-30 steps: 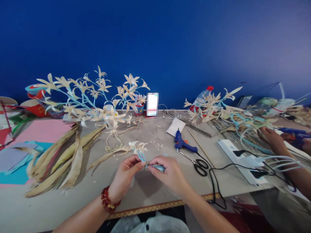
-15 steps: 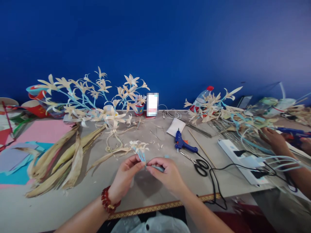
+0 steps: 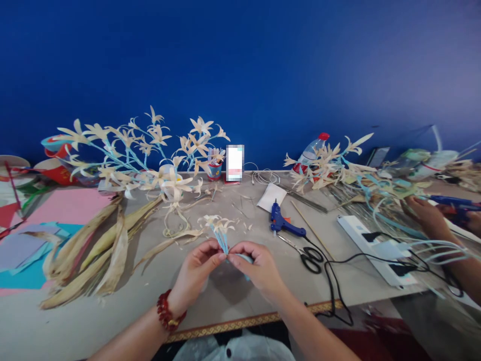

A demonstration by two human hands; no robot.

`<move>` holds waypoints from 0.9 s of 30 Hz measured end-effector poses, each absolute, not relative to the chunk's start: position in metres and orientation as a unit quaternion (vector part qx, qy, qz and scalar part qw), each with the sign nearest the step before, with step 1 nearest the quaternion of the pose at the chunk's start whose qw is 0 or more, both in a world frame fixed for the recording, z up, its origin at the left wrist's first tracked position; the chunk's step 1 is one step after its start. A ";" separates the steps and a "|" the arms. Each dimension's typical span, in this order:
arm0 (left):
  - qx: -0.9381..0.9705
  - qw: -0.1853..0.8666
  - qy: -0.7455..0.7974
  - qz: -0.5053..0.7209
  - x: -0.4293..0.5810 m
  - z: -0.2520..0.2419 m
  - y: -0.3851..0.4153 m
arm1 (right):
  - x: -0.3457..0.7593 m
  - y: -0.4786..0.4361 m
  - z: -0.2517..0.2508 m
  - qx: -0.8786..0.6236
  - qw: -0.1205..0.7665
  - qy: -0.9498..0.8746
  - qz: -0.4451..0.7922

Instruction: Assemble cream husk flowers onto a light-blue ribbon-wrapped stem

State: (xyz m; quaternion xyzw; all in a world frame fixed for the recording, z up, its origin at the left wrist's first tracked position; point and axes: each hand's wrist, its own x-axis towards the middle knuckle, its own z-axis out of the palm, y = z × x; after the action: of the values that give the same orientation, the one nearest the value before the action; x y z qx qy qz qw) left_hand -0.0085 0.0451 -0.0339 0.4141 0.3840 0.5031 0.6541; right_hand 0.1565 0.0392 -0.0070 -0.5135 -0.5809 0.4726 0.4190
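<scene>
Over the front of the table, my left hand pinches the blue stems of a small cream husk flower bunch, whose blossoms point up and away from me. Close beside it, my right hand is closed on a pale blue strip, thumb and finger pressed together at the base of the stems. The fingertips of both hands nearly meet there, so the point where strip and stems join is mostly hidden. A red bead bracelet circles my left wrist.
Dried husks and coloured paper lie left. A blue glue gun, black-handled scissors and a white power strip with cords lie right. Finished husk flowers stand behind. Another person's hand works at far right.
The flower bunch has tilted slightly and shifted a little right. In my right hand the blue strip now shows spread below the fingers. Both hands stay close together.
</scene>
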 end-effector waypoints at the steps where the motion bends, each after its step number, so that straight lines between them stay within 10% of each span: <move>1: 0.419 0.649 0.384 0.506 -0.008 -0.034 0.045 | 0.157 0.039 -0.006 -0.512 0.421 -0.580 0.473; 14: 0.657 0.382 0.431 0.486 -0.012 -0.025 0.045 | 0.159 0.037 -0.008 -0.525 0.420 -0.548 0.497; 27: 0.463 0.595 0.403 0.519 -0.009 -0.029 0.044 | 0.159 0.035 -0.014 -0.508 0.418 -0.535 0.531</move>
State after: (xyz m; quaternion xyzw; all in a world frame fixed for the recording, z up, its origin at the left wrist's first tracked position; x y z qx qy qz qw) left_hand -0.0094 0.0444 -0.0292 0.4627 0.4028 0.5188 0.5954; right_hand 0.1585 0.0350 -0.0143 -0.5079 -0.5346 0.5306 0.4179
